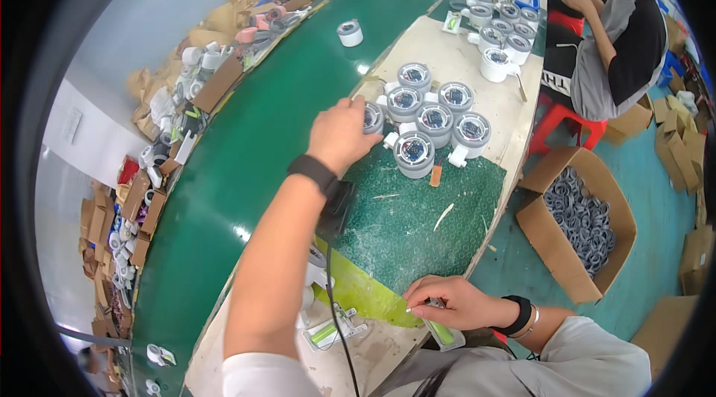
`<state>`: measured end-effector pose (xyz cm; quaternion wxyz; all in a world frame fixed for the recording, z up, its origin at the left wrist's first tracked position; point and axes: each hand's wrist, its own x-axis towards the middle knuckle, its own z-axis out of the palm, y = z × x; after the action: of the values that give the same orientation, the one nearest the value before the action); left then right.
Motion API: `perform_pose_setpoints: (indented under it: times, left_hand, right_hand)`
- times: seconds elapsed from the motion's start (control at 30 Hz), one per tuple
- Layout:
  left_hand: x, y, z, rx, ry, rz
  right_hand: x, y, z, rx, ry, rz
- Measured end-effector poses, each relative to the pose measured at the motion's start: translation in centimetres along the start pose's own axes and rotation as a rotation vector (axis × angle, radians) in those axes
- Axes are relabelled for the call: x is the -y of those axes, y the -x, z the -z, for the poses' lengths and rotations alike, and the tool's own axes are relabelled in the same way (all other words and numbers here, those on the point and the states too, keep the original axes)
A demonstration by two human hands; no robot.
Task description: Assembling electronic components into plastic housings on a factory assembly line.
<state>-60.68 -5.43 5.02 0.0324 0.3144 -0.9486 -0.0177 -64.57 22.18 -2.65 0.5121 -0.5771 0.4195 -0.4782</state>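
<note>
My left hand (341,134) reaches to the cluster of round white housings with grey rims and circuit boards inside. Its fingers are closed on the leftmost housing (372,119); the rest of the group, such as the front housing (413,153), stands close beside it. At the bench's near edge, my right hand (456,303) is curled over a white handle part with a green strip (443,334), partly hidden under the palm. A tiny white tip shows at its fingertips. A similar white and green handle part (326,333) lies on the bench.
A dark block (337,210) with a black cable stands by my left forearm. Green textured mat (418,225) covers the bench. More housings (495,63) stand ahead, near a seated co-worker (611,46). A carton of grey rings (578,222) is at right; a green conveyor (276,113) runs left.
</note>
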Motion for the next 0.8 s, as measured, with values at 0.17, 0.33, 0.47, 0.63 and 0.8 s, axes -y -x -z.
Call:
perform_pose_setpoints:
  times: [0.17,0.33,0.47,0.63,0.8]
  left_hand:
    - [-0.7,15.7,13.1,-0.502,0.199,-0.148]
    - [-0.1,32.5,11.0,-0.244,0.112,0.009]
    - [-0.1,44.1,4.9,-0.151,0.222,0.486]
    - [-0.4,47.9,3.2,-0.091,0.249,0.458]
    - [3.5,49.4,4.8,-0.697,0.405,0.918]
  right_hand:
    - [-0.8,0.3,-1.0,-0.186,0.056,0.066]
    - [0.1,0.1,-1.8,-0.271,0.110,-0.023]
    - [1.7,-0.8,-4.0,-0.372,0.289,0.270]
    - [3.9,-0.9,-8.3,-0.335,0.113,0.134]
    - [5.8,-1.9,-13.1,-0.074,0.158,0.226]
